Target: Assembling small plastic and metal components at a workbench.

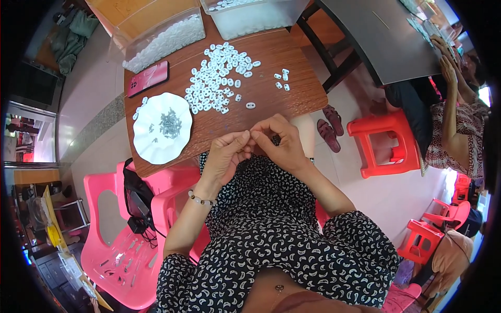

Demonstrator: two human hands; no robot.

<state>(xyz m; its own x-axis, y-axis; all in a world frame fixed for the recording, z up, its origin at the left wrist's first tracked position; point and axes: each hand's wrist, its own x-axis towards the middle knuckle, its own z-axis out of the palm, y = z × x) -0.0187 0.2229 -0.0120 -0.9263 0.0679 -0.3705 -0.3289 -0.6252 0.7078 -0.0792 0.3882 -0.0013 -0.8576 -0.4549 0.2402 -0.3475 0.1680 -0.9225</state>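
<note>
Just past the wooden table's near edge, my left hand [225, 155] and my right hand [282, 143] meet fingertip to fingertip. Both are pinched closed; whatever lies between the fingers is too small to make out. Beyond them, a loose pile of small white oval plastic pieces with two holes [216, 78] spreads over the table. One single white piece [250, 105] lies closest to my right hand, and several more [282, 78] sit apart to the right. Left of my hands, a white scalloped plate [148, 148] holds a heap of tiny grey metal-looking parts [169, 123].
Two clear bins [172, 39] [255, 21] of white pieces stand at the table's [292, 99] far side, near a pink phone [148, 79]. A pink chair [99, 250] with a black bag [136, 195] is at left. Right are a red stool [383, 135], slippers [329, 130] and another person [454, 130] at a dark table [381, 41].
</note>
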